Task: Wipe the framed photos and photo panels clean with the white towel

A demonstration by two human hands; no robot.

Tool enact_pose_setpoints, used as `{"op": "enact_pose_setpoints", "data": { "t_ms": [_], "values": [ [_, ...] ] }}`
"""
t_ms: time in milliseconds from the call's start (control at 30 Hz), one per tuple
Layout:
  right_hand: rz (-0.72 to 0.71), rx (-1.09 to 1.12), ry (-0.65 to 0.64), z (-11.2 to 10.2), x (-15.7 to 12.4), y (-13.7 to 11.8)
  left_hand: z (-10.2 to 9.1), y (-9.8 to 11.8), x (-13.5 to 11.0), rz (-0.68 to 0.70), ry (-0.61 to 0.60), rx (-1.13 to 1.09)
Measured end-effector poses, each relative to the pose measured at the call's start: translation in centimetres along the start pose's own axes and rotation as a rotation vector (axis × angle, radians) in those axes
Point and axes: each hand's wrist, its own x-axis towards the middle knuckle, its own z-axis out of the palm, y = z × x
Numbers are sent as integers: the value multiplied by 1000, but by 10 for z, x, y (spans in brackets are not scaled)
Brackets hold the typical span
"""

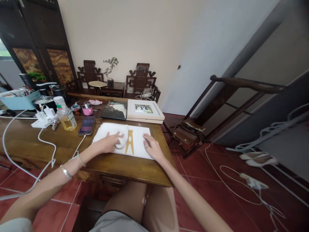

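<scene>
My left hand [111, 142] rests on a white fluffy towel [99, 134], fingers spread over its bulging right part. The towel covers the left portion of a white sheet or board [140, 141] on the table. Beside the towel, on the bare white surface, lies a tan piece shaped like a large clothespin [130, 142], its legs pointing toward me. No hand touches it. My right hand [152, 147] lies along the sheet's right edge, fingers extended and holding nothing. Whether my left fingertips pinch any towel is hard to see.
The wooden table [145, 169] has a charging phone [87, 125], an oil bottle [65, 116], a power strip [41, 120] with loose cables, and a pink cup [87, 110]. Behind the sheet are a dark album [114, 110] and white frames [145, 110]. A chair [188, 132] stands right.
</scene>
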Motion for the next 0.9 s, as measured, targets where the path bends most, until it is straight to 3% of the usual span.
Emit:
{"op": "enact_pose_setpoints", "data": {
  "t_ms": [167,300,433,600,700,800,900],
  "values": [
    [-1,5,4,-1,0,0,-6,-36,52,-60,105,7],
    [-3,-15,-1,0,0,0,-6,-42,63,-96,165,31],
    [-6,-15,-3,0,0,-1,-1,-19,38,-55,110,37],
    [1,12,3,0,0,0,16,27,-32,16,70,78],
    [-4,11,0,0,0,0,25,39,-65,83,54,95],
    [-6,-15,-5,0,0,0,24,32,-68,94,51,64],
    [-3,-35,-12,0,0,-1,13,12,-42,56,81,51]
  ]
}}
